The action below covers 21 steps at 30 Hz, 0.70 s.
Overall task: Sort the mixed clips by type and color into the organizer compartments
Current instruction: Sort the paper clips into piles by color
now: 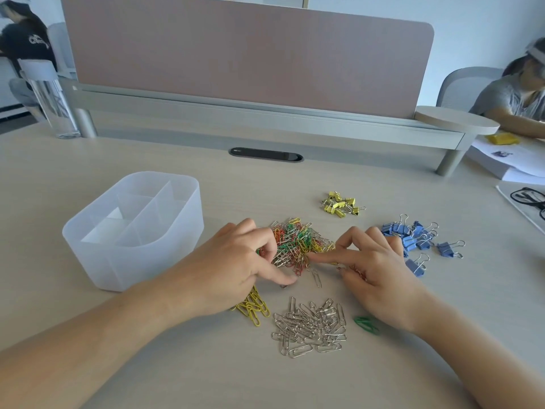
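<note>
A mixed heap of coloured and silver paper clips lies mid-table. My left hand is at its left edge, fingers curled into the clips, thumb pressing the table. My right hand is at its right edge, forefinger stretched into the heap, with red clips under its curled fingers. Sorted groups lie nearby: yellow paper clips, silver paper clips, green paper clips, yellow binder clips, blue binder clips. The translucent white organizer stands at the left, its compartments showing nothing inside.
A desk divider and a raised shelf run along the back. A clear bottle stands at the far left. Papers and spectacles lie at the right. People sit at both far sides.
</note>
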Each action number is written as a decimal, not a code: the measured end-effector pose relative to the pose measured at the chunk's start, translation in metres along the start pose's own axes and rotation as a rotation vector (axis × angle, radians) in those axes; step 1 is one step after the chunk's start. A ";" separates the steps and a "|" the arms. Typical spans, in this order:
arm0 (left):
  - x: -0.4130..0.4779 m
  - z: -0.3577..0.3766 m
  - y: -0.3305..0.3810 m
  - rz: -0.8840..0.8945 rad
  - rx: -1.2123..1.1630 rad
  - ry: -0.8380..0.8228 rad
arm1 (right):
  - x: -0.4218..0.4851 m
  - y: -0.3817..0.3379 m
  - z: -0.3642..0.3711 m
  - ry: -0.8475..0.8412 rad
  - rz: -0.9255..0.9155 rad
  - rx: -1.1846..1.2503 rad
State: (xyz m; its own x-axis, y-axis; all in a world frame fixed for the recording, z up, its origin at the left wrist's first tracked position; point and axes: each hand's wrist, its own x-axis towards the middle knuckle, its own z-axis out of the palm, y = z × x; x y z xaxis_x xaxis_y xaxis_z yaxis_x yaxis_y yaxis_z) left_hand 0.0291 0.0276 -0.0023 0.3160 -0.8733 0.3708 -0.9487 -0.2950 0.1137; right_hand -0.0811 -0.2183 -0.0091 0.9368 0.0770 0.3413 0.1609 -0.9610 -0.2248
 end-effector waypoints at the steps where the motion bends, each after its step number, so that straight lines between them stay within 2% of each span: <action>1: 0.000 0.001 -0.001 -0.009 0.017 0.008 | 0.000 0.000 0.001 -0.013 0.004 -0.012; 15: 0.000 0.006 0.003 -0.022 0.024 -0.021 | 0.000 0.000 0.000 -0.052 -0.024 -0.009; 21: 0.001 0.010 0.003 -0.046 0.111 -0.010 | 0.000 0.001 -0.006 0.047 0.000 0.084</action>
State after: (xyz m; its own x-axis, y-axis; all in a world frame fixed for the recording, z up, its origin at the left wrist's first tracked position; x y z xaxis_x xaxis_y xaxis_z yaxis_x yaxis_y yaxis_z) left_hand 0.0267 0.0218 -0.0104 0.3595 -0.8615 0.3584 -0.9265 -0.3752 0.0276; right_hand -0.0824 -0.2211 -0.0040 0.9214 0.0621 0.3836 0.1879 -0.9353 -0.3000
